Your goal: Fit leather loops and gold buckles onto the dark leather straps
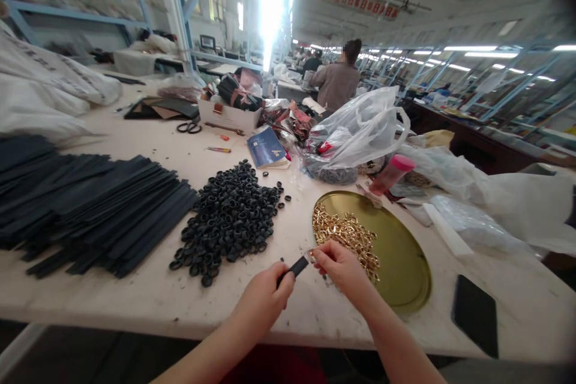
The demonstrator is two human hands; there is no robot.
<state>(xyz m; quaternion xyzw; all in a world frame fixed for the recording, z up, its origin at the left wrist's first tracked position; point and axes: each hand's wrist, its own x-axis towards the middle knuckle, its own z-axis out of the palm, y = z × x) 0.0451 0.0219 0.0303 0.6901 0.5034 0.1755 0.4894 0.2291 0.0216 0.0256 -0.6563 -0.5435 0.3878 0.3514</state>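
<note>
My left hand [264,293] is closed around a short black strap [299,266], its flat end sticking out to the upper right. At that end, my right hand [339,265] pinches a small shiny metal buckle [312,256] between thumb and fingertips. The buckle is at or very near the strap end; whether they touch I cannot tell. Just beyond my right hand lies a heap of gold buckles [346,233] on a round gold tray [407,270]. Left of my hands a pile of small black loops [231,216] covers the table, with long black strips [103,210] stacked farther left.
A black phone [475,314] lies at the right front. Behind the piles are a blue booklet [266,149], scissors [189,127], a white box [227,117], a pink-lidded jar [392,174] and a plastic bag [360,129]. A person [339,81] is in the background.
</note>
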